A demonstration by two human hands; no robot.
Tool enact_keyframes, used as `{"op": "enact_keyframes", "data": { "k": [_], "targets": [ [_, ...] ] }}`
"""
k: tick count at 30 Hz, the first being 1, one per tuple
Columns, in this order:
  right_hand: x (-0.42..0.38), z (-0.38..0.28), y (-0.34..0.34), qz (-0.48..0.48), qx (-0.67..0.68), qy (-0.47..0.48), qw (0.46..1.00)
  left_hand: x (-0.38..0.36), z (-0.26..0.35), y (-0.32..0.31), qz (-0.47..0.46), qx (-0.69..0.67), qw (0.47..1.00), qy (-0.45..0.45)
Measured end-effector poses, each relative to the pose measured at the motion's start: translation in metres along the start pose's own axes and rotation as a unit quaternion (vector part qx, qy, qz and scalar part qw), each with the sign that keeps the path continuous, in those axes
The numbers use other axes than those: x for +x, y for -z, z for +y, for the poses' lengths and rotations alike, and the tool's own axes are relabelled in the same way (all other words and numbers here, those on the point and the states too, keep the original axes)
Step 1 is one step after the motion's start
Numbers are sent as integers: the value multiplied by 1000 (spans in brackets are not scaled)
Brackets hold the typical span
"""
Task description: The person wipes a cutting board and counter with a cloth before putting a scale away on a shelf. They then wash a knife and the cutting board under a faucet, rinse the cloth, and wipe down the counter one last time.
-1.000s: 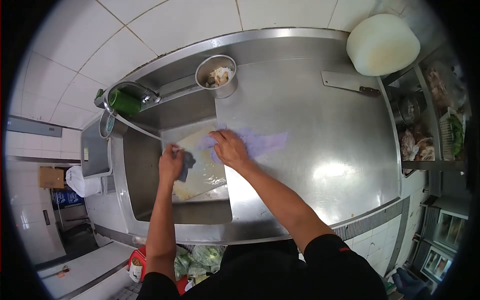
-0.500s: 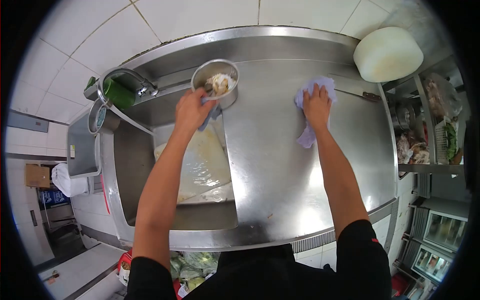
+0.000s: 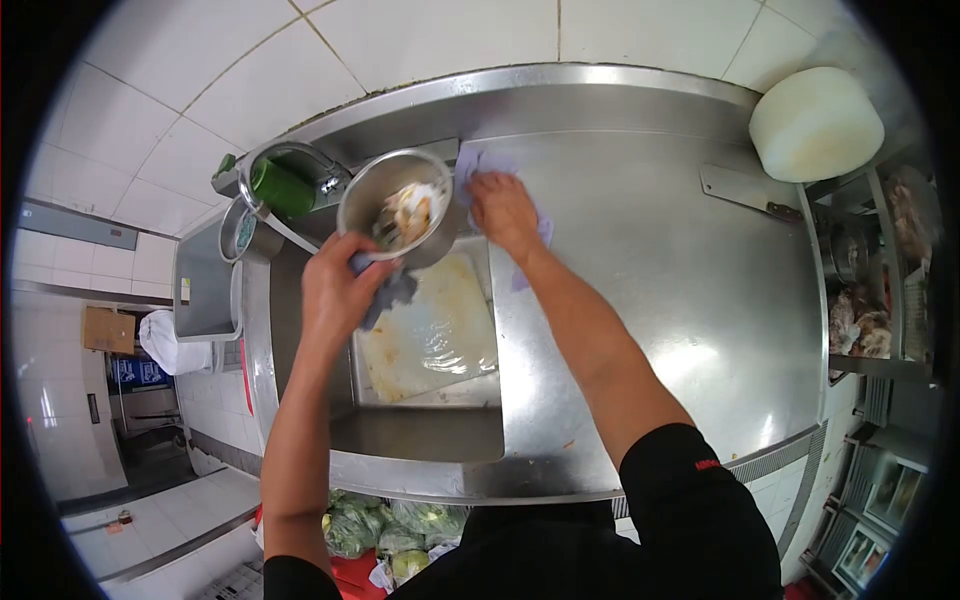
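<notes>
My left hand (image 3: 340,278) is closed on the near rim of a round steel pot (image 3: 352,200), which is tilted toward me over the back of the sink. White and brownish contents that I cannot make out lie in the pot. A grey-blue cloth (image 3: 388,298) hangs from the same hand, below the pot. My right hand (image 3: 503,212) presses a purple cloth (image 3: 484,160) onto the steel counter, just right of the pot, fingers bent over the fabric.
A wet, pale board (image 3: 425,335) lies in the sink (image 3: 415,435). The tap (image 3: 325,165) and a green container (image 3: 283,187) stand at back left. On the counter's right lies a cleaver (image 3: 740,187), near a thick white block (image 3: 817,125). Bagged greens (image 3: 350,525) sit below the front edge.
My right hand has swept the purple cloth left across the counter, away from the cleaver. My left hand has brought the pot lower and closer, tilted over the sink. The view has shifted slightly.
</notes>
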State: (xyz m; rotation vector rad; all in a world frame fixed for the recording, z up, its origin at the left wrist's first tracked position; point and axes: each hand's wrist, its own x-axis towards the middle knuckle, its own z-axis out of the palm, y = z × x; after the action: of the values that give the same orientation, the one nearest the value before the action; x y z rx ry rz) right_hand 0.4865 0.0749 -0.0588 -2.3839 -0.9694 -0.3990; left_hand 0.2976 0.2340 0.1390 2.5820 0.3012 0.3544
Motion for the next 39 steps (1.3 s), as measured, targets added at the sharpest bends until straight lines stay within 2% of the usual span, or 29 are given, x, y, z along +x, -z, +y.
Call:
{"op": "enact_keyframes", "data": {
  "k": [2, 3, 5, 6, 8, 10, 12, 13, 15, 17, 18, 19, 21, 22, 23, 24, 25, 26, 27, 28, 29, 30, 31, 32, 33, 34, 35, 37, 39],
  "targets": [
    [-17, -7, 3, -125, 17, 6, 992, 30, 6, -27, -5, -11, 1000, -15],
    [-33, -10, 9, -124, 10, 3, 992, 45, 8, -43, -15, -12, 1000, -21],
    [-70, -14, 24, -11, 122, -1, 992, 69, 14, -77, -24, -5, 999, -22],
    [-90, -14, 39, -12, 113, -5, 993, 79, 19, -90, -36, 8, 999, -18],
    [-137, -4, 74, 36, 78, -75, 993, 95, 28, -111, -65, -1, 998, 3],
    [-190, 28, 105, 85, -11, -104, 991, 101, 27, -138, -103, -8, 994, 34],
    [-244, 73, 159, 68, -71, -138, 985, 105, 14, -156, -42, 8, 999, -12],
    [-272, 90, 182, 53, -181, -201, 961, 98, 9, -156, -47, 5, 999, -8],
    [-334, 143, 226, 37, -259, -314, 913, 92, 0, -151, 58, -26, 997, -41],
    [-395, 175, 264, 5, -298, -432, 851, 67, -14, -115, -34, -102, 993, 47],
    [-393, 153, 278, -6, -306, -503, 809, 56, -33, -102, -51, -102, 989, 89],
    [-397, 139, 272, -7, -308, -502, 808, 35, -54, -90, -67, -256, 953, 146],
    [-399, 116, 246, -16, -329, -467, 821, -26, -91, -65, -78, -528, 806, 255],
    [-389, 94, 227, -13, -311, -424, 850, -67, -117, -57, -70, -605, 741, 284],
    [-370, 64, 201, -9, -291, -381, 878, -106, -126, -49, -48, -658, 663, 354],
    [-344, 31, 173, -5, -262, -346, 901, -148, -140, -45, -14, -686, 613, 392],
    [-310, -12, 149, -65, -250, -313, 914, -179, -121, -28, 17, -699, 574, 426],
    [-296, -40, 107, -57, -227, -237, 943, -212, -130, -23, 40, -701, 562, 436],
    [-249, -87, 98, -111, -162, -212, 957, -237, -139, -18, 62, -703, 551, 446],
    [-217, -117, 80, -110, -63, -144, 981, -250, -133, -9, 58, -702, 554, 445],
    [-192, -141, 56, -110, 10, -93, 989, -255, -123, 4, 58, -717, 543, 433],
    [-177, -162, 30, -123, 84, -80, 986, -251, -114, 15, 59, -734, 532, 418],
    [-157, -183, 26, -177, 203, -151, 951, -242, -107, 24, 55, -736, 535, 410],
    [-146, -193, 27, -169, 200, -152, 953, -230, -99, 32, 40, -731, 565, 380],
    [-138, -199, 29, -176, 247, -216, 928, -216, -90, 42, 24, -725, 593, 349],
    [-134, -204, 34, -183, 293, -278, 896, -195, -68, 52, 22, -723, 597, 347],
    [-139, -200, 43, -180, 289, -280, 898, -177, -53, 56, 7, -727, 601, 331],
    [-162, -174, 76, -125, 458, -330, 816, -137, -31, 53, -43, -732, 620, 281],
    [-191, -143, 116, -44, 601, -377, 704, -91, -3, 40, -107, -732, 640, 207]
  ]
}}
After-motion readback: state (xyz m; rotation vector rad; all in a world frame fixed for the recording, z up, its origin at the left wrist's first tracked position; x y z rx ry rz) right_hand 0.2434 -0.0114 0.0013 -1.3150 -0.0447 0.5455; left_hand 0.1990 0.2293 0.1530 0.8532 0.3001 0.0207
